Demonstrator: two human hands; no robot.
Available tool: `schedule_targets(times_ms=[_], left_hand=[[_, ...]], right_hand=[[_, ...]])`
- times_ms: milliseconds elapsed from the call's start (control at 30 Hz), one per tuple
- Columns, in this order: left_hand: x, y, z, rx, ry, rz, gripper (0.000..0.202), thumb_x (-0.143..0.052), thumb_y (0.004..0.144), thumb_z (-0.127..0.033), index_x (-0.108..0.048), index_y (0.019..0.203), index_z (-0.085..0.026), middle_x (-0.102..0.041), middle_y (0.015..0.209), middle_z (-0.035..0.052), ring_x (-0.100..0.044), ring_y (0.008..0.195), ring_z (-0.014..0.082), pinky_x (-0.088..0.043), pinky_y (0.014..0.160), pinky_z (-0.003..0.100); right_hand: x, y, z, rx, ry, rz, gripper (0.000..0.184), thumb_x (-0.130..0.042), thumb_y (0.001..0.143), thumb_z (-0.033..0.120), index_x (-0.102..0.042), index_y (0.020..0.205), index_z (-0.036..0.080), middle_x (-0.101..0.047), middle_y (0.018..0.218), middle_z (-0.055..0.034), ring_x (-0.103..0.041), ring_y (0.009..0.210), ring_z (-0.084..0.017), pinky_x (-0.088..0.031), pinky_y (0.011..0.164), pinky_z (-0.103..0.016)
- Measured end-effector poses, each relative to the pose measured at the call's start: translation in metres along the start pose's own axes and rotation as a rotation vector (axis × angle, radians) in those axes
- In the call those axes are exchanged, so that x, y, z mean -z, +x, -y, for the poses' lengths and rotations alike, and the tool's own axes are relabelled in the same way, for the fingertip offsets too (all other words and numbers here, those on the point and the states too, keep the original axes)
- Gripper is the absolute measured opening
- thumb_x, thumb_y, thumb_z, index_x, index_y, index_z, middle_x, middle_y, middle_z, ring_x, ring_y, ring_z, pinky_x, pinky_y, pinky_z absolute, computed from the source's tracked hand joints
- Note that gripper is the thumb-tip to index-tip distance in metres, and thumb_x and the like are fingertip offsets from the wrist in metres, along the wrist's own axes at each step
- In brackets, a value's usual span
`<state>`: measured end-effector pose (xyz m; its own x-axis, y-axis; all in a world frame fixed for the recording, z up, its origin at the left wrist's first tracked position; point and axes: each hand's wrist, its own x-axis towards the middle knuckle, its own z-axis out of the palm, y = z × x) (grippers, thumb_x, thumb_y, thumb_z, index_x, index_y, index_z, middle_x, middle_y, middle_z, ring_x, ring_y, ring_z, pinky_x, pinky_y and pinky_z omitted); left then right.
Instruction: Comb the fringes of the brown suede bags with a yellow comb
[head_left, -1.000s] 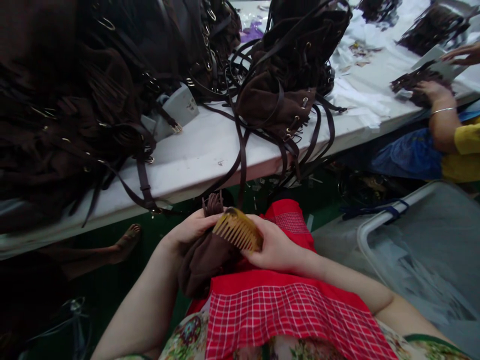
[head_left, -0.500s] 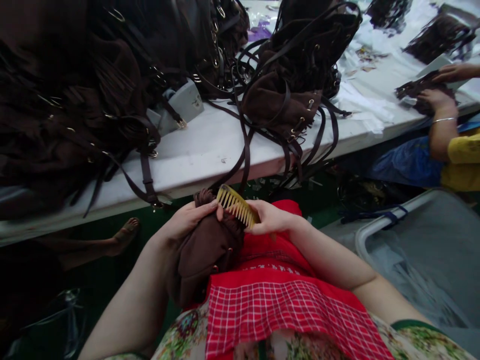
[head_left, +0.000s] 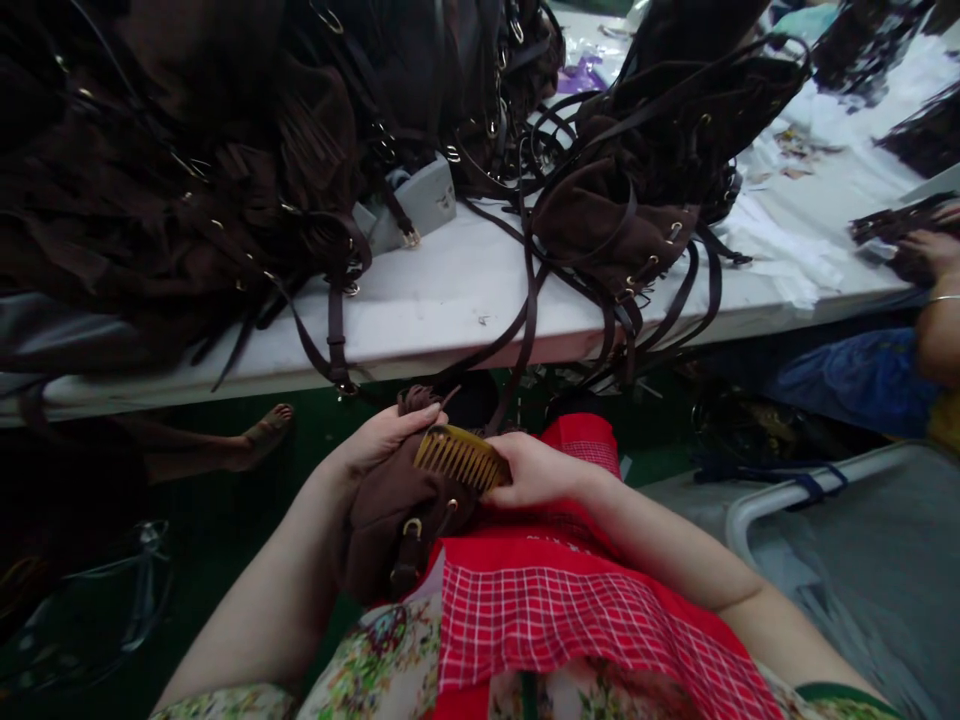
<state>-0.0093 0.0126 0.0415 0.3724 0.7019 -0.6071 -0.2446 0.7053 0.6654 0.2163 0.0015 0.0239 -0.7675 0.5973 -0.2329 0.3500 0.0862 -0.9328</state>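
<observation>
A small dark brown bag with gold rings and a buckled strap rests over my lap. My left hand is closed on its fringed upper edge, thumb on top. Between the thumb and fingers of my right hand is a yellow-brown wide-toothed comb. The comb lies across the front of the bag, teeth pointing down toward me; whether it touches the fabric I cannot tell. Part of the bag's fringe is hidden behind the comb and my left hand.
Dark brown fringed bags are piled on the white table, their straps hanging over its edge. Another brown bag stands nearer the middle. A co-worker's hand is at far right, above a grey bin.
The comb has turned from a steep slant to nearly level and sits lower over the bag. The bag's buckled strap now shows. My view has shifted left.
</observation>
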Motion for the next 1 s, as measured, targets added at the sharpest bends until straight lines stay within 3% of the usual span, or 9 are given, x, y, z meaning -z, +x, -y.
schedule_targets(times_ms=[133, 267, 367, 467, 533, 633, 733, 900, 1000], left_hand=[[-0.008, 0.001, 0.001, 0.015, 0.054, 0.072, 0.022, -0.074, 0.073, -0.030, -0.066, 0.082, -0.012, -0.068, 0.072, 0.0030, -0.063, 0.066, 0.0146, -0.050, 0.063, 0.023], [-0.006, 0.008, 0.003, 0.014, 0.044, 0.094, 0.022, -0.078, 0.068, -0.030, -0.069, 0.076, -0.012, -0.073, 0.080, 0.0073, -0.067, 0.077, 0.0206, -0.053, 0.074, 0.028], [-0.004, 0.011, 0.003, 0.000, 0.028, 0.053, 0.021, -0.077, 0.070, -0.027, -0.070, 0.083, -0.013, -0.074, 0.081, 0.0068, -0.068, 0.077, 0.0204, -0.054, 0.073, 0.028], [-0.004, 0.012, 0.002, 0.014, 0.001, -0.017, 0.022, -0.075, 0.072, -0.026, -0.068, 0.089, -0.014, -0.073, 0.082, 0.0062, -0.068, 0.073, 0.0192, -0.055, 0.069, 0.028], [-0.002, 0.011, 0.002, 0.024, 0.009, 0.006, 0.020, -0.072, 0.075, -0.029, -0.067, 0.086, -0.013, -0.073, 0.080, 0.0069, -0.067, 0.070, 0.0188, -0.054, 0.066, 0.028], [0.003, 0.011, 0.003, -0.038, 0.030, 0.139, 0.025, -0.066, 0.080, -0.034, -0.063, 0.070, -0.011, -0.071, 0.080, 0.0095, -0.066, 0.071, 0.0191, -0.053, 0.068, 0.028], [0.008, 0.012, 0.005, -0.105, 0.030, 0.228, 0.032, -0.060, 0.084, -0.035, -0.057, 0.061, -0.012, -0.070, 0.086, 0.0107, -0.065, 0.077, 0.0197, -0.053, 0.073, 0.028], [0.011, 0.012, 0.003, -0.103, 0.038, 0.197, 0.031, -0.060, 0.084, -0.035, -0.056, 0.062, -0.013, -0.070, 0.091, 0.0111, -0.065, 0.081, 0.0213, -0.053, 0.073, 0.029], [0.008, 0.011, 0.000, -0.105, 0.030, 0.182, 0.032, -0.064, 0.081, -0.035, -0.057, 0.060, -0.013, -0.071, 0.088, 0.0105, -0.065, 0.078, 0.0203, -0.053, 0.072, 0.028]], right_hand=[[0.004, -0.005, -0.010, -0.108, 0.364, 0.182, 0.026, -0.065, 0.063, 0.018, -0.058, 0.088, 0.013, -0.060, 0.077, 0.0027, -0.054, 0.067, -0.010, -0.044, 0.061, -0.019], [0.013, -0.010, -0.016, -0.121, 0.560, 0.115, 0.030, -0.065, 0.063, 0.019, -0.058, 0.091, 0.012, -0.061, 0.081, 0.0008, -0.054, 0.070, -0.011, -0.046, 0.065, -0.022], [0.014, -0.011, -0.014, -0.109, 0.453, 0.008, 0.030, -0.063, 0.065, 0.018, -0.058, 0.094, 0.012, -0.062, 0.083, 0.0000, -0.056, 0.072, -0.011, -0.047, 0.067, -0.023], [0.006, -0.009, -0.009, -0.069, 0.304, -0.031, 0.047, -0.072, 0.063, 0.023, -0.056, 0.106, 0.013, -0.064, 0.095, -0.0032, -0.058, 0.083, -0.015, -0.049, 0.074, -0.026], [-0.004, -0.009, -0.006, -0.028, 0.139, -0.090, 0.053, -0.075, 0.061, 0.025, -0.056, 0.109, 0.014, -0.064, 0.099, -0.0042, -0.058, 0.086, -0.016, -0.048, 0.076, -0.026], [-0.017, -0.009, -0.002, 0.010, -0.103, -0.228, 0.027, -0.067, 0.065, 0.018, -0.060, 0.091, 0.015, -0.062, 0.085, -0.0009, -0.055, 0.074, -0.013, -0.045, 0.068, -0.022], [-0.023, -0.012, -0.002, 0.043, -0.137, -0.261, 0.009, -0.059, 0.068, 0.013, -0.058, 0.076, 0.016, -0.056, 0.069, 0.0032, -0.050, 0.062, -0.009, -0.039, 0.059, -0.019], [-0.029, -0.019, -0.001, 0.049, -0.166, -0.368, 0.003, -0.058, 0.070, 0.015, -0.058, 0.073, 0.017, -0.056, 0.067, 0.0028, -0.050, 0.061, -0.009, -0.038, 0.058, -0.019], [-0.029, -0.021, 0.007, -0.005, -0.259, -0.400, 0.013, -0.058, 0.067, 0.012, -0.059, 0.078, 0.017, -0.061, 0.075, 0.0004, -0.053, 0.067, -0.011, -0.040, 0.064, -0.021]])
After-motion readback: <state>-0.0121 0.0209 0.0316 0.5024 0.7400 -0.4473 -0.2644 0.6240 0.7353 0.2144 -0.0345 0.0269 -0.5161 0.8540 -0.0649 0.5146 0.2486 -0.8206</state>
